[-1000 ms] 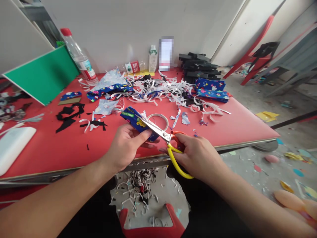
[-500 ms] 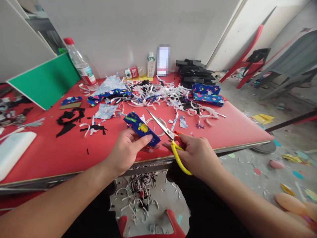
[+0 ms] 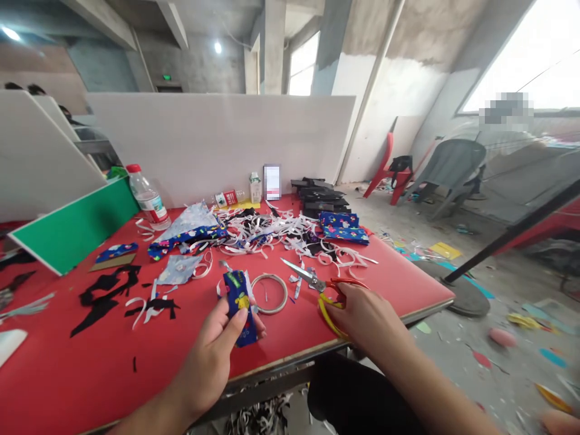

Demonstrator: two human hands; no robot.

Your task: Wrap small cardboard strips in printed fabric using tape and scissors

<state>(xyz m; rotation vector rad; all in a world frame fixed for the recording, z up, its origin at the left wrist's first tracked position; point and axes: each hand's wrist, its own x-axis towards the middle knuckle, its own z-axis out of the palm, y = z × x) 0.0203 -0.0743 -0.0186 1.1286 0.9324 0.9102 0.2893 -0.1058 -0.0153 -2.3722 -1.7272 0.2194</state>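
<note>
My left hand [image 3: 222, 338] is closed round a folded piece of dark blue fabric [image 3: 240, 296] printed with a yellow cartoon figure, thumb on its face. To the right, my right hand [image 3: 367, 314] grips scissors [image 3: 312, 280] by their red and yellow handles, low over the table. Their blades point away to the left and look slightly parted. A thin roll of tape [image 3: 285, 296] lies between my hands, just right of the fabric. Small light-blue scraps [image 3: 296, 289] lie near the blade tips.
On the red table [image 3: 181, 362], a heap of white strips [image 3: 267, 226] spreads behind my hands. Folded blue printed pieces [image 3: 344, 226] and a black stack [image 3: 321, 196] stand back right. A bottle [image 3: 149, 196] and green board [image 3: 77, 223] are left. A person [image 3: 505, 136] sits beyond a grey chair.
The view has tilted up, showing more of the room. My right hand and the scissors have moved away to the right from the fabric, which now stands more upright in my left hand.
</note>
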